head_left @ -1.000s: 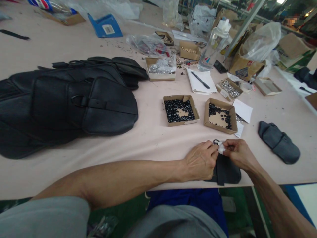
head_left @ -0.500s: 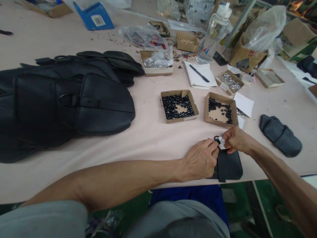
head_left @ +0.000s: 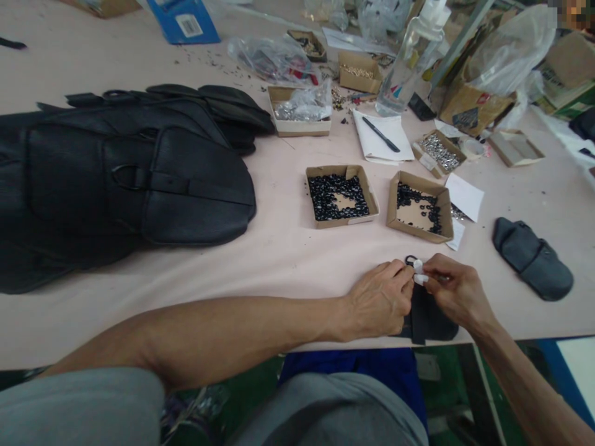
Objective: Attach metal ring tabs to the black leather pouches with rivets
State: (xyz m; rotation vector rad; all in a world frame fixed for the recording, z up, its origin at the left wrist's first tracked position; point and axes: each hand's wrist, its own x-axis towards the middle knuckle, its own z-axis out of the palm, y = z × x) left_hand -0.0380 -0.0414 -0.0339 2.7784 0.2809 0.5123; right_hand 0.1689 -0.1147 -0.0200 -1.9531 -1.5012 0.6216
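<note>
Close to the table's front edge, a black leather piece [head_left: 434, 319] lies partly under both hands, with a strap running down over the edge. My left hand [head_left: 381, 297] is closed, its fingertips pinching the strap's upper end beside a small black ring [head_left: 410, 259]. From the right, my right hand [head_left: 458, 291] is closed in a pinch on a small white scrap [head_left: 421, 279], which looks like paper or tape. More white shows just above it, by the ring. What exactly lies under the left fingertips is hidden.
Ahead of my hands stand two cardboard trays of small black parts, a left tray [head_left: 375, 210] and a right tray [head_left: 395, 229]. Stacked black leather pieces [head_left: 195, 186] cover the left side. A dark leather pouch [head_left: 532, 257] lies at right. A clear bottle [head_left: 404, 68] stands behind.
My right hand has turned and come slightly down and right, with its fingers now more stretched along the white scrap. My left hand stays at the strap. The camera view has shifted slightly.
</note>
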